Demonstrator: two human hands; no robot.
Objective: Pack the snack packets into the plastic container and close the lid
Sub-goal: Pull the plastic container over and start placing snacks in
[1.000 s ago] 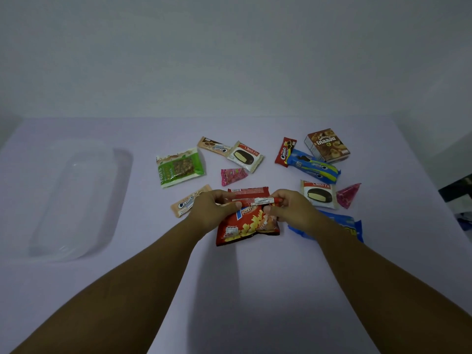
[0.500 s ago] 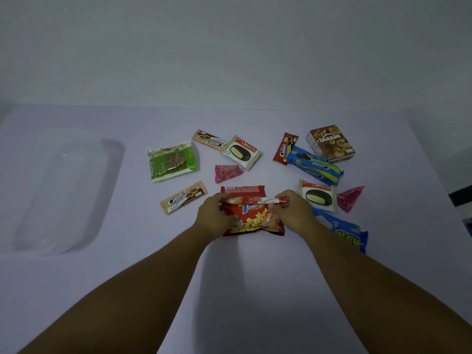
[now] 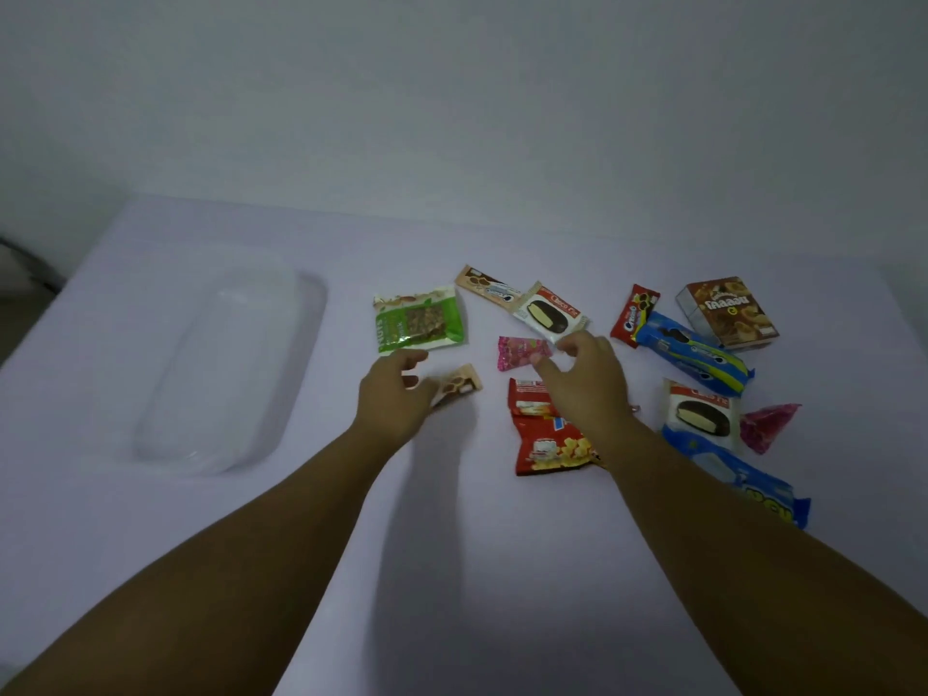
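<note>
The clear plastic container lies at the left of the table. My left hand is over the near end of a beige Oreo wafer packet, fingers apart. My right hand reaches forward with spread fingers; its tips are next to the pink candy packet and the near corner of a Choco Pie packet. The red chips packet lies flat on the table, partly under my right wrist.
Other snacks lie scattered: a green nut bar, a second beige wafer, a red Oreo packet, a blue Oreo pack, a brown box, another Choco Pie, a pink triangular packet and a blue packet.
Both hands have let go of the red chips packet. The left moved left onto the beige wafer packet, and the right moved forward toward the pink candy.
</note>
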